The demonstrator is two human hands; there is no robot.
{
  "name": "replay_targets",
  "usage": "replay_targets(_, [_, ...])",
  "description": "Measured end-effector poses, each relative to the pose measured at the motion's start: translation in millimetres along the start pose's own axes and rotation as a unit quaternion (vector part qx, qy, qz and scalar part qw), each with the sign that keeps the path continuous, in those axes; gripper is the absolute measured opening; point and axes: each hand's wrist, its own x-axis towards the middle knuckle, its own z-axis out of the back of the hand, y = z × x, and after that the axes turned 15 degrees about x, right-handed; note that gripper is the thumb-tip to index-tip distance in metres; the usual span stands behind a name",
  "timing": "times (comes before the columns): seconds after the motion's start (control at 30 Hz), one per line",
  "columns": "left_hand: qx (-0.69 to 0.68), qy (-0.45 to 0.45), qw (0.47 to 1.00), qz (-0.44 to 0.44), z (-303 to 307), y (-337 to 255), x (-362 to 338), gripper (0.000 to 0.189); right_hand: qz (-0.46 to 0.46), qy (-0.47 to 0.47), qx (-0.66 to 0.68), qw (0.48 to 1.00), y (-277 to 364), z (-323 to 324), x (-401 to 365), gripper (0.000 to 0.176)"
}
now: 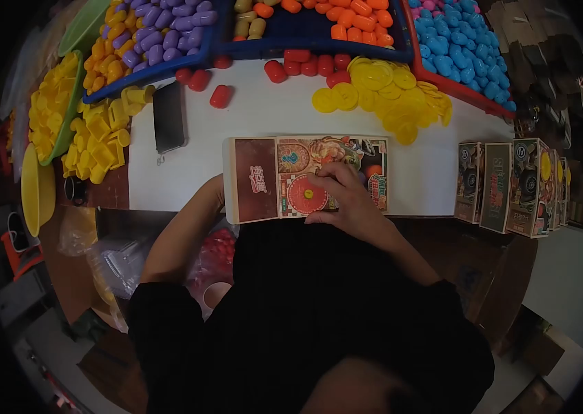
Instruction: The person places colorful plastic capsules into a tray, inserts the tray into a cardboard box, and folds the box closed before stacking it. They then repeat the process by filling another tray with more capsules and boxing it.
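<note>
A flat printed cardboard box (270,176) lies on the white table (250,117) at its near edge, face up with a red disc picture. My right hand (343,196) rests on top of it, fingers curled over the printed face near the red disc. My left hand (214,193) reaches to the box's left end; its fingers are hidden behind and under the box, so the wrist alone shows. Both forearms come up from my black sleeves.
Several finished boxes (512,186) stand upright at the right. Yellow discs (388,90) and red capsule halves (298,65) lie behind the box. A black phone (168,117) lies left. Yellow caps (98,138) and bins of purple, orange, blue capsules (457,48) line the back.
</note>
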Motion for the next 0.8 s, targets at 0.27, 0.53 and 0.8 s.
replay_targets(0.27, [0.365,-0.030,0.927,-0.085,18,-12,5,0.063,0.002,0.011,0.012,1.000,-1,1,1,0.067])
replay_targets(0.53, [-0.025,0.125,0.990,-0.060,-16,-12,-5,0.057,-0.009,0.012,-0.015,1.000,6,2,4,0.062])
replay_targets(0.8, [0.305,-0.413,0.733,-0.445,37,7,-33,0.026,-0.028,-0.083,-0.171,0.981,-47,91,93,0.022])
